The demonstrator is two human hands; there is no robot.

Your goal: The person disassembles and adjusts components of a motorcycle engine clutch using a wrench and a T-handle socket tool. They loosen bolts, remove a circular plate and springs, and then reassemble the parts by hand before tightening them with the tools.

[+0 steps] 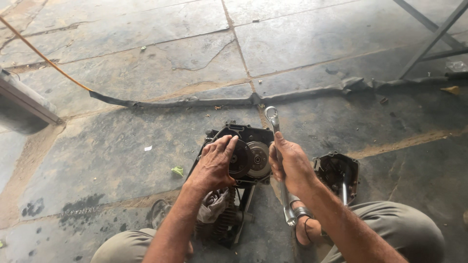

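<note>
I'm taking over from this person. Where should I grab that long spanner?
Probably mid-shaft of the spanner, coming from the right as the right hand does: it stands nearly upright, both ring ends sticking out, and the engine blocks its left.

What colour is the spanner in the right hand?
Shiny silver metal spanner, seen in the head view.
</note>
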